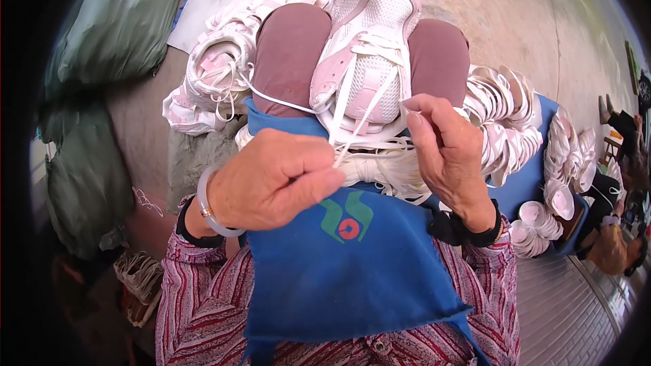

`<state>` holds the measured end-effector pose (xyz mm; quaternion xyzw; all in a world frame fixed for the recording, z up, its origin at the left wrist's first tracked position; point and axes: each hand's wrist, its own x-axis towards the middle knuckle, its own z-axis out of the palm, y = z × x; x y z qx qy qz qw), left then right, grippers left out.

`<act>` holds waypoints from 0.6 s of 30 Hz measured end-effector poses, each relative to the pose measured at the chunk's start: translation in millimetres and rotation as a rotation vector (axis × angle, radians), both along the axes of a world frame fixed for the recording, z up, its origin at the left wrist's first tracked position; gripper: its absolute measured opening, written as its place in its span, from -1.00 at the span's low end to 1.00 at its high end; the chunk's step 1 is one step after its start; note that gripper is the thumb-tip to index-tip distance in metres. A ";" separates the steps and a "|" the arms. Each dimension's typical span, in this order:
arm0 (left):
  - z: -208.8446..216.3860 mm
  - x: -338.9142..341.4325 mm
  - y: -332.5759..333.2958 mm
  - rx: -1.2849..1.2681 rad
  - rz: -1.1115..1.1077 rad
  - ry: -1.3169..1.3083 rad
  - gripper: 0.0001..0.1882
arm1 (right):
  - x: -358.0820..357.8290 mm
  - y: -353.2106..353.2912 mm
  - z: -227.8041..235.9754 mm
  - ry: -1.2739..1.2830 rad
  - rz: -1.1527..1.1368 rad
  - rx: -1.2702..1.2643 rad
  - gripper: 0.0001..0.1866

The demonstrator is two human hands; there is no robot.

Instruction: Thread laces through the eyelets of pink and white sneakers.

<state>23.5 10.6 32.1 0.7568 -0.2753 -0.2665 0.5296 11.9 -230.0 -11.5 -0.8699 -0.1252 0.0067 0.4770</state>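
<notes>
A pink and white sneaker (383, 47) rests between my knees, its toe pointing away and its heel opening toward me. White shoelaces (347, 105) run from its upper eyelets down to my left hand (271, 177), which pinches them between thumb and bent fingers. At the shoe's right side is my right hand (447, 152), thumb and forefinger drawn close together; whatever lies between them is too small to make out. A bundle of white laces (386, 171) lies in my lap on the blue apron (305, 285), under the shoe's heel.
More pink and white sneakers (220, 68) are piled to the left of my knees. Stacked pale shoe parts (505, 112) stand at the right, with others (569, 149) beyond on a blue surface. Green sacks (122, 20) lie at far left. Another person (610, 247) sits at far right.
</notes>
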 end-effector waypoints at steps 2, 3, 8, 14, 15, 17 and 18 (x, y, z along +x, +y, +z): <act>2.4 -5.8 -5.8 -0.066 -0.052 -0.033 -0.74 | -0.1 1.6 15.5 0.249 0.076 0.079 -0.81; 2.0 -8.7 -14.3 -0.082 -0.098 0.016 -0.74 | 0.2 7.3 17.9 0.374 0.064 0.241 -0.77; -9.7 -15.7 -36.3 -0.048 -0.206 0.037 -0.77 | -4.9 22.0 -1.3 0.545 0.059 0.475 -0.65; -12.5 -25.6 -34.3 -0.024 -0.146 -0.074 -0.76 | -3.3 5.8 15.2 0.791 -0.011 0.454 -0.69; -11.8 -24.9 -38.8 -0.005 -0.159 -0.166 -0.77 | -4.8 7.5 15.3 0.592 -0.085 0.353 -0.70; -10.4 -24.9 -40.9 -0.058 -0.119 -0.131 -0.77 | -3.7 9.2 19.1 0.302 -0.153 0.252 -0.71; -10.0 -25.4 -40.6 -0.118 -0.092 -0.095 -0.77 | -0.2 2.1 27.8 0.465 -0.091 0.241 -0.71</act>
